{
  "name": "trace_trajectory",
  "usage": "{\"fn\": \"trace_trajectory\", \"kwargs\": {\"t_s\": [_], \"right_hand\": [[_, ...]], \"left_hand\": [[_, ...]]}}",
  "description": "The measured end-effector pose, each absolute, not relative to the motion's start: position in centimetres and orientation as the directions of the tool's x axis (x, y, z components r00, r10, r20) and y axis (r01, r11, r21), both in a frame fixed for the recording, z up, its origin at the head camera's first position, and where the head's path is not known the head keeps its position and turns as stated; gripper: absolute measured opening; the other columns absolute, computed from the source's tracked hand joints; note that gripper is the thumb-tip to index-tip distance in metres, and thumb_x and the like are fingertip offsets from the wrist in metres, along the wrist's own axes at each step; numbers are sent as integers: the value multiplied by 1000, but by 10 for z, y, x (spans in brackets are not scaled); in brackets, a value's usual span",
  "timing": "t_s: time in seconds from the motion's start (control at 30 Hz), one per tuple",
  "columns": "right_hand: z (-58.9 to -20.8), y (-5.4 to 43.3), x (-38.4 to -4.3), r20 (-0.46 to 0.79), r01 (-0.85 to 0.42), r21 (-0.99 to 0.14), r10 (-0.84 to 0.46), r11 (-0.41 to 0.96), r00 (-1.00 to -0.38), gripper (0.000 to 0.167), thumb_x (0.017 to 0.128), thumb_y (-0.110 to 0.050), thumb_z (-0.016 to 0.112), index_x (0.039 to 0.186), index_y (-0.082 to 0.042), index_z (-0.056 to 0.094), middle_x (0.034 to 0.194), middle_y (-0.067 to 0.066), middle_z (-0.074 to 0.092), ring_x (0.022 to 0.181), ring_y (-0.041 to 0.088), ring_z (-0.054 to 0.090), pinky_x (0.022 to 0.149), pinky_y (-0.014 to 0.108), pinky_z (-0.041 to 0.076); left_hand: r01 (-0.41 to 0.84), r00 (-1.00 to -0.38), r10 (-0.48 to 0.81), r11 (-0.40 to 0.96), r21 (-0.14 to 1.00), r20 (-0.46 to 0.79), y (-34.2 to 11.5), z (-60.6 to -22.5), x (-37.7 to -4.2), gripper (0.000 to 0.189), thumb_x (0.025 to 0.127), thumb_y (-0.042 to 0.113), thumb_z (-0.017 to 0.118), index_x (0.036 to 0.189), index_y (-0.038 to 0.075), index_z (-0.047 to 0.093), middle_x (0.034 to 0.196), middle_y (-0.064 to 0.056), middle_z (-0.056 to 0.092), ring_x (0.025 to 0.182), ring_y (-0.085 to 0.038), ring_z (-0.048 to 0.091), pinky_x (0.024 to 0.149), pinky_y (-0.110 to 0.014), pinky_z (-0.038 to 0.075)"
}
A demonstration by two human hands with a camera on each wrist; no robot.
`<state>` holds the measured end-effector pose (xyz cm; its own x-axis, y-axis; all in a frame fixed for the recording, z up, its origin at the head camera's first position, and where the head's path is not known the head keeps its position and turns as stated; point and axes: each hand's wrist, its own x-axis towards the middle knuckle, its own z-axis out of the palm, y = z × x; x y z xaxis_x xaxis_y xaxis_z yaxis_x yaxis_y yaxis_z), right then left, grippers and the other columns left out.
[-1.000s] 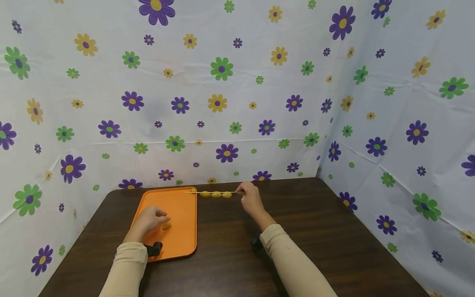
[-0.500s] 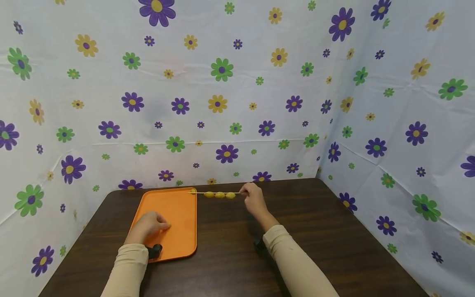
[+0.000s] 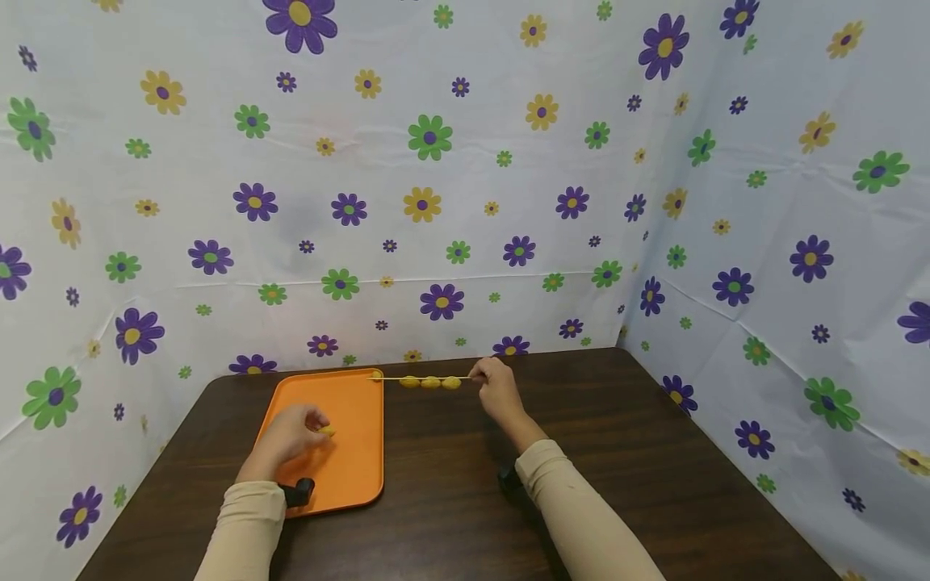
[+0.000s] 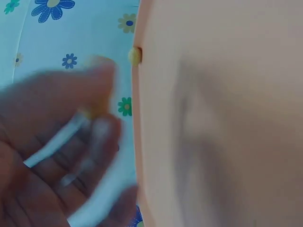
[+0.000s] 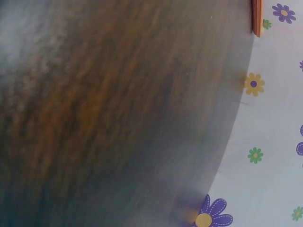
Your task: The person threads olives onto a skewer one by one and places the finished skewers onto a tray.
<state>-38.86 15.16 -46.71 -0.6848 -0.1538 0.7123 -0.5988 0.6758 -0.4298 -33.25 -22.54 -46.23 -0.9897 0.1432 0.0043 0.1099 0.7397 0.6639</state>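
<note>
My left hand (image 3: 289, 436) is over the orange tray (image 3: 356, 452), pinching a small yellow oval piece (image 3: 327, 431) between thumb and fingers. In the left wrist view that hand (image 4: 61, 142) is blurred, with a yellow patch at its fingertips. My right hand (image 3: 500, 399) grips the right end of a thin wooden skewer (image 3: 391, 378), held level. Three yellow oval pieces (image 3: 431, 382) sit in a row along the skewer. Its bare left tip overlaps another yellow piece (image 3: 376, 374) at the tray's far right corner. The right hand is out of its own wrist view.
Tray and hands are over a dark wood-grain table (image 3: 450, 500). A flower-printed cloth (image 3: 465, 177) hangs behind and to the right. Each wrist wears a black camera mount, the left one (image 3: 299, 492) beside the tray's near edge.
My left hand came down on the piece lying on the tray, pinched it and raised it slightly. My right hand moved a little to the right with the skewer, then stayed there.
</note>
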Motion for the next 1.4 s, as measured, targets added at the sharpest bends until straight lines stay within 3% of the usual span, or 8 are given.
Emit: {"fn": "trace_trajectory", "kwargs": {"t_s": [0.23, 0.47, 0.6, 0.77, 0.87, 1.03, 1.4], "right_hand": [[-467, 152, -388, 702, -600, -440, -161, 668, -694, 25, 79, 25, 63, 79, 0, 69, 83, 7, 68, 83, 25, 64, 74, 37, 58], [-467, 152, -387, 687, -595, -445, -171, 669, -706, 23, 81, 24, 63, 80, 2, 70, 83, 8, 68, 84, 28, 65, 73, 37, 57], [-467, 151, -387, 683, -585, -442, -168, 680, -711, 24, 81, 24, 63, 80, 1, 70, 83, 8, 68, 84, 26, 65, 73, 38, 58], [-467, 151, -386, 667, -574, -460, -164, 678, -727, 26, 81, 24, 63, 80, -1, 70, 83, 8, 68, 83, 26, 64, 73, 37, 58], [-467, 150, -385, 661, -575, -459, -173, 677, -730, 24, 82, 23, 65, 80, -1, 70, 83, 8, 67, 81, 25, 63, 72, 36, 57], [-468, 146, -383, 643, -574, -439, -204, 691, -738, 25, 83, 21, 67, 81, -4, 70, 84, 7, 67, 81, 23, 62, 73, 36, 57], [-470, 140, -382, 632, -570, -390, -240, 723, -737, 26, 81, 20, 69, 79, -7, 68, 81, 5, 64, 80, 21, 61, 74, 36, 56]], "left_hand": [[259, -966, 180, 698, 668, 186, -217, -462, -333, 21, 85, 1, 80, 101, 2, 66, 93, -7, 65, 86, -24, 60, 77, -38, 55], [360, -926, 183, 698, 619, 332, -212, -462, -335, 21, 84, -2, 79, 102, 2, 69, 98, -11, 64, 92, -31, 63, 80, -47, 58], [352, -926, 163, 701, 620, 341, -210, -460, -336, 20, 86, 3, 80, 104, 6, 73, 103, -12, 68, 96, -34, 65, 80, -50, 58], [317, -942, 136, 653, 687, 305, -207, -460, -336, 26, 88, 7, 79, 113, 3, 73, 105, -13, 73, 90, -30, 70, 72, -37, 61], [332, -937, 141, 651, 682, 321, -206, -460, -336, 26, 87, 7, 81, 111, 2, 72, 98, -11, 73, 85, -26, 69, 70, -32, 60], [362, -918, 148, 689, 628, 367, -206, -460, -335, 25, 83, 5, 84, 101, 5, 68, 89, -3, 67, 85, -23, 63, 73, -35, 52], [483, -848, 241, 716, 503, 472, -196, -461, -340, 28, 76, -1, 87, 88, 12, 65, 82, 3, 58, 77, -14, 57, 68, -29, 52]]}}
